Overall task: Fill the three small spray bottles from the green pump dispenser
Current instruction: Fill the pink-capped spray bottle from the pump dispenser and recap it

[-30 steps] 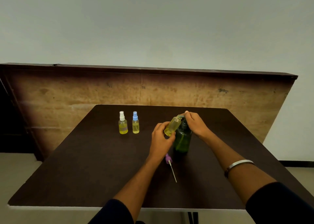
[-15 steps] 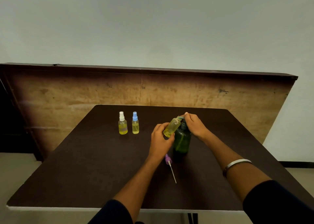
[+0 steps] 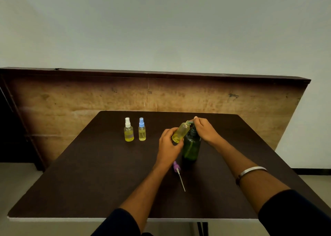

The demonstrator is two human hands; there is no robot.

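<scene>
Head view: the green pump dispenser (image 3: 191, 147) is pressed from above by the curled right hand (image 3: 204, 130), as it was before, the open little bottle (image 3: 180, 132) is gripped tilted by the left hand (image 3: 168, 146), so filling goes on.

You find no text you can read here. The wooden panel (image 3: 161, 94) behind the table carries a few small dark marks, possibly stamped or scribbled characters, but they are too small and blurred for you to make out. The bottle with the white cap (image 3: 128, 132) shows a faint purplish band, with no legible print.
</scene>
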